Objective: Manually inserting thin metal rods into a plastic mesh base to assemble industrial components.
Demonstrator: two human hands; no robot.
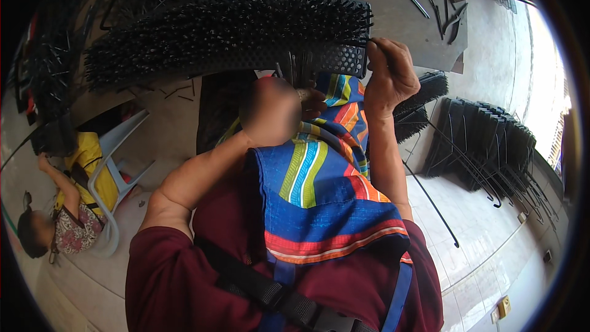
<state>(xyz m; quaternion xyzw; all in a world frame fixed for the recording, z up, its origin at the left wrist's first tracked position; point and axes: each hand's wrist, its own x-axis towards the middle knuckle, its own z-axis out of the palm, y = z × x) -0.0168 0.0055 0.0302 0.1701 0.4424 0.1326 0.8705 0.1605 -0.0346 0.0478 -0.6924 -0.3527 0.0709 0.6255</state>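
A long black perforated board [347, 60], thickly filled with upright black bristle strips [227, 31], lies across in front of me. At its right end, the fingers of my right hand [392, 77] are pinched together on a thin black strip [359, 41]. My left hand [279, 110] is just below the board's near edge. It is partly blurred, but its fingers curl round a bundle of black strips [298, 64] that point up toward the board. A blue apron with bright stripes [332, 203] covers my lap.
Pliers [456, 23] and loose black strips [415, 2] lie on the grey worktable [424, 43] beyond. Finished-looking black bristle pieces with long wires [485, 141] are stacked on the floor at right. At left, another person [77, 227] works beside a light blue chair [110, 175].
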